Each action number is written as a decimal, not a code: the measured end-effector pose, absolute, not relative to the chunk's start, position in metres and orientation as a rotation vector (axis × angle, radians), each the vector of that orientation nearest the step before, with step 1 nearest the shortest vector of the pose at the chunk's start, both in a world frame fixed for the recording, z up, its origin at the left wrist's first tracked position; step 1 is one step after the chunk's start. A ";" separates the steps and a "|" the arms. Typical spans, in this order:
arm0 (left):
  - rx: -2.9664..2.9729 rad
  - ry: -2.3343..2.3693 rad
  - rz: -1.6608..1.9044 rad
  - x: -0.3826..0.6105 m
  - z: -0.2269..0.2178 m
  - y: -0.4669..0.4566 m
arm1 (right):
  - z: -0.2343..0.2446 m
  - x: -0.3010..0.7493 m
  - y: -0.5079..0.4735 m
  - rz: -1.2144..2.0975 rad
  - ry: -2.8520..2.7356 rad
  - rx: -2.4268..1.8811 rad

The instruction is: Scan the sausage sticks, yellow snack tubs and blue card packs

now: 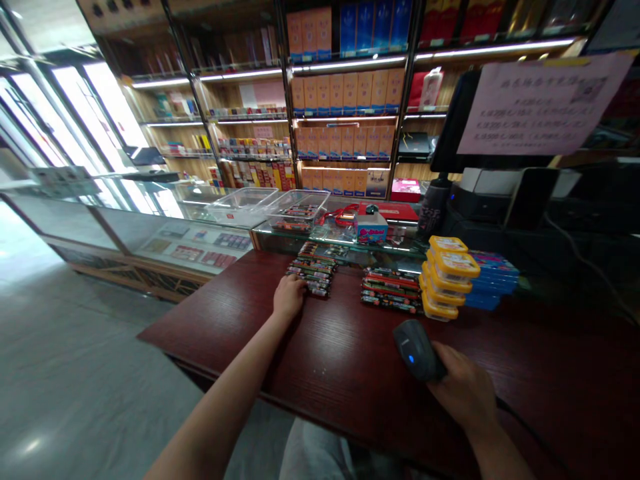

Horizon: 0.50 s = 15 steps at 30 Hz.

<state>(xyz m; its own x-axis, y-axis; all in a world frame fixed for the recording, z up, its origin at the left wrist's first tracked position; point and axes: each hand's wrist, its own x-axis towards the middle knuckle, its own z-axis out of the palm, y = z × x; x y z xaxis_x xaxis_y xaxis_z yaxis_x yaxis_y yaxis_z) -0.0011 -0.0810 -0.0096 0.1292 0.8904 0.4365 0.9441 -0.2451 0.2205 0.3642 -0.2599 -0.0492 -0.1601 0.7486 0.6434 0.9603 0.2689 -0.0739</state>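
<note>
My right hand (467,387) is wrapped around the handle of a dark barcode scanner (415,350) with a blue light, held over the near right part of the table. A cable trails from it. My left hand (290,297) lies at the left end of a row of slim, dark, colourfully printed stick packets (316,270), its fingers curled on the nearest ones. The fingertips are partly hidden. To the right is a second group of similar stick packets (391,291), beside stacked yellow-lidded clear tubs (445,277).
Blue flat boxes (490,280) stand behind the tubs. A glass counter (340,248) borders the dark red table (330,360), carrying clear plastic bins (300,207) and a small blue-and-white box (371,227). A monitor (453,127) with a pink paper sheet (540,110) rises at right.
</note>
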 end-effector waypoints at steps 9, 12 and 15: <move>-2.380 -1.746 -0.941 0.055 -0.007 -0.103 | -0.044 0.356 -0.263 -0.354 -1.926 -1.627; -2.578 -1.595 -1.007 0.094 -0.009 -0.111 | -0.043 0.354 -0.263 -0.332 -1.919 -1.624; -2.738 -1.504 -0.960 0.128 -0.014 -0.114 | -0.042 0.354 -0.263 -0.319 -1.917 -1.625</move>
<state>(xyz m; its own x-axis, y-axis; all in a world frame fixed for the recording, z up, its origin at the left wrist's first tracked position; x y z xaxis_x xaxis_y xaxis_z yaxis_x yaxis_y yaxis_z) 0.1283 -0.1144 -0.0136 0.4060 0.8051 0.4324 0.7311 -0.5701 0.3749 0.3540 -0.2634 -0.0416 -0.0714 0.8118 0.5795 0.9556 0.2222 -0.1934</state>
